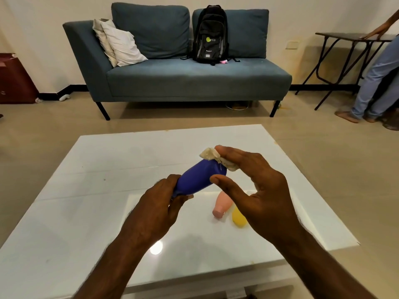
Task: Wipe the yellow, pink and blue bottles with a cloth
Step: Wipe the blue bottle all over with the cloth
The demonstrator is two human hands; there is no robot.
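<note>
My left hand (164, 201) grips the near end of the blue bottle (199, 178), holding it tilted above the white table (90, 190). My right hand (257, 186) presses a crumpled beige cloth (210, 154) against the bottle's far end with its fingers; the thumb hangs free below. The pink bottle (222, 205) lies on its side on the table under my right hand, cap toward me. Beside it on the right lies the yellow bottle (238, 217), partly hidden by my right palm.
A blue sofa (183, 76) with a black backpack (210, 34) and pillows stands beyond the table. A person's legs (375, 83) and a dark folding table (349, 37) are at the far right. A maroon box (15, 78) sits at the left wall.
</note>
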